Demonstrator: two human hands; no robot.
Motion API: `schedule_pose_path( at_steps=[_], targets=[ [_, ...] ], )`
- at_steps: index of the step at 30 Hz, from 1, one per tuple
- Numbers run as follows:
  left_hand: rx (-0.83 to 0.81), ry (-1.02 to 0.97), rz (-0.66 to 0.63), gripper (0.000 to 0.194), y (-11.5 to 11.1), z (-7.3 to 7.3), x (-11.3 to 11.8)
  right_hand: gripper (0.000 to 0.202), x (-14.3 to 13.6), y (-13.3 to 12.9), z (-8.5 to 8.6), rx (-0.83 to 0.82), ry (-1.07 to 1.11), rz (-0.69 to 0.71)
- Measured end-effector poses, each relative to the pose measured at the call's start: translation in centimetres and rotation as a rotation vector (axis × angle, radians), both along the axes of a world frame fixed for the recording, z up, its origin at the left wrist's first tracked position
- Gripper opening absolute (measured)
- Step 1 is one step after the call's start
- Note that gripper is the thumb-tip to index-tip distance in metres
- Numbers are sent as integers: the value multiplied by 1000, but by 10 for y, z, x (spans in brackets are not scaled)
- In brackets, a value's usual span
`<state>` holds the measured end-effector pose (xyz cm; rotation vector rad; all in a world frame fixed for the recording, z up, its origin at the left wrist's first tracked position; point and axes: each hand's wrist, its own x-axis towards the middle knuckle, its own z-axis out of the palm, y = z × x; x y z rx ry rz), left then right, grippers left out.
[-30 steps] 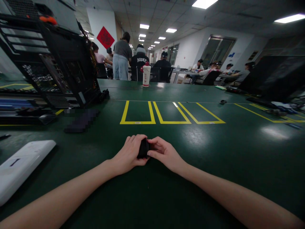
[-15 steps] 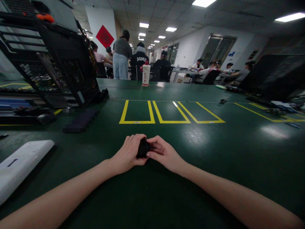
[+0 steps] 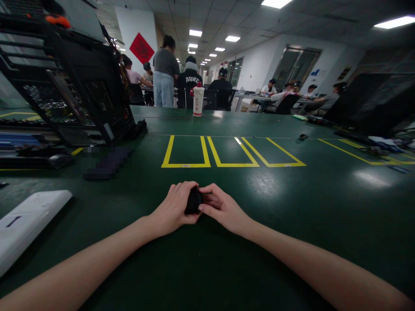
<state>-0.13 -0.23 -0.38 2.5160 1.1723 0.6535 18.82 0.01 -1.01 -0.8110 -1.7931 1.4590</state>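
A small black object (image 3: 193, 201) is held between my two hands, just above or on the green table (image 3: 227, 268). My left hand (image 3: 177, 206) wraps round its left side, fingers over the top and thumb below. The fingertips and thumb of my right hand (image 3: 223, 208) grip its right edge. Parts of the object are hidden by my fingers, so its exact shape is hard to tell. Beyond my hands, yellow tape outlines (image 3: 186, 165) mark the tabletop.
An open black computer case (image 3: 94, 90) stands at the left, near a blurred dark item (image 3: 108, 163). A white device (image 3: 32, 222) lies at the left edge. A white cup (image 3: 198, 102) stands at the far edge; several people sit or stand beyond. A small dark ring (image 3: 302, 137) lies right.
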Motion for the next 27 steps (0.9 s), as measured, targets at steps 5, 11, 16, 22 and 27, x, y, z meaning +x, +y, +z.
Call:
schedule_pose_path(
  at_steps=[5, 11, 16, 22, 27],
  targets=[
    [-13, -8, -4, 51, 1, -1, -1, 22, -1, -1, -1, 54, 0, -31],
    [21, -4, 4, 52, 2, -2, 0, 30, -3, 1, -1, 40, -76, -82],
    [9, -17, 2, 53, 1, -2, 0, 31, 0, 1, -4, 28, -12, 5],
    [3, -16, 4, 52, 0, -1, 0, 19, -1, 1, 1, -5, -3, -23],
    [-7, -22, -7, 52, 1, 0, 0, 29, -2, 1, 2, 26, -60, -42]
  ],
)
